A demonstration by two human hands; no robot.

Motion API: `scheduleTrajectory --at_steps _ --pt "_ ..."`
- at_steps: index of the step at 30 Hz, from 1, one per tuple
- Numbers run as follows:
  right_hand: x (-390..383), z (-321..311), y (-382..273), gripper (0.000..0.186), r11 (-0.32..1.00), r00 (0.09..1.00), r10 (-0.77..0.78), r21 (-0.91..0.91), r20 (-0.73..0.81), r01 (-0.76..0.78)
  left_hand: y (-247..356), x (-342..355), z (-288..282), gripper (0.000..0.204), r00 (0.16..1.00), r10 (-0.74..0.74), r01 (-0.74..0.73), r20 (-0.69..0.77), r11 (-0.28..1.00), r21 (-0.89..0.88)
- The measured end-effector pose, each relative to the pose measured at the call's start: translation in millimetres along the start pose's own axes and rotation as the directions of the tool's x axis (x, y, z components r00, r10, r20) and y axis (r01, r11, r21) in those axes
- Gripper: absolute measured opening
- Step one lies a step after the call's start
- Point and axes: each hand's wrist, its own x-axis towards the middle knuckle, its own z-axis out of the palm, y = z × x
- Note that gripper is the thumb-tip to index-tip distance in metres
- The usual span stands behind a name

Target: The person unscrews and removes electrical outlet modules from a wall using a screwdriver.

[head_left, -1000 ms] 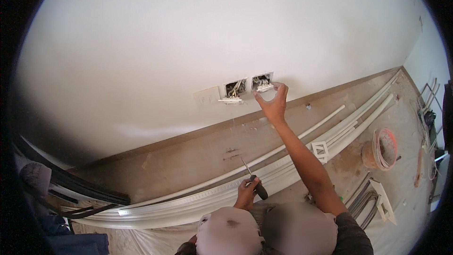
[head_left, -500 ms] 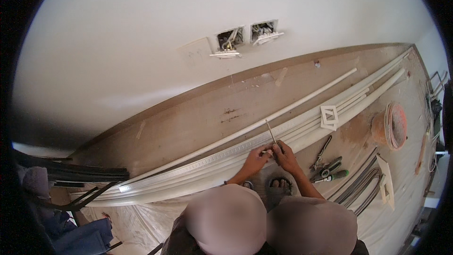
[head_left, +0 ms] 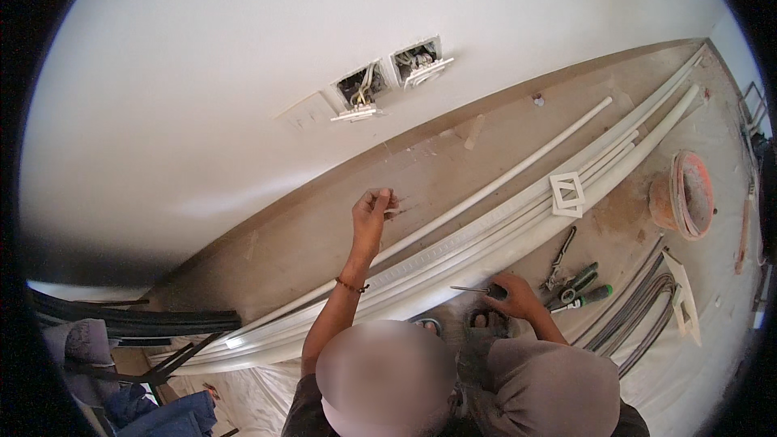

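Holding a screwdriver (head_left: pixel 492 292), right hand (head_left: pixel 518 296) hangs low; left hand (head_left: pixel 372 205) outstretched, curled.

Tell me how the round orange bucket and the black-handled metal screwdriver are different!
The round orange bucket is wide and hollow; the black-handled metal screwdriver is long and thin. The bucket sits on the floor; the screwdriver is in the right hand.

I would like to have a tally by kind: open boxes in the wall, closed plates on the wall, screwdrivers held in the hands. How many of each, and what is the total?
Open wall boxes: 2
Closed white wall plate: 1
Screwdriver, held in the right hand: 1
Total: 4
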Motion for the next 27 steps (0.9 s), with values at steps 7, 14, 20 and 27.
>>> scheduleTrajectory --at_steps 7,14,20,27 --pt "-4.0 -1.6 -7.5 0.039 0.992 0.99 0.126 -0.012 -0.055 -0.127 66.3 36.3 20.6 0.075 0.997 0.062 -0.071 -0.035 0.925 -0.373" --pt "-9.6 5.7 8.3 0.038 0.99 0.975 0.105 -0.076 -0.198 -0.122 109.2 55.9 37.9 0.12 0.964 -0.051 0.245 0.262 0.565 -0.788" --pt "-9.6 7.2 11.4 0.04 0.989 0.978 0.114 -0.075 -0.174 -0.129 113.0 67.9 46.0 0.116 0.993 -0.047 0.113 0.106 0.612 -0.783" --pt "-13.9 8.6 19.5 0.042 0.982 0.989 0.019 -0.181 -0.147 -0.046 110.5 54.8 69.5 0.108 0.993 -0.038 0.112 0.114 0.646 -0.755"
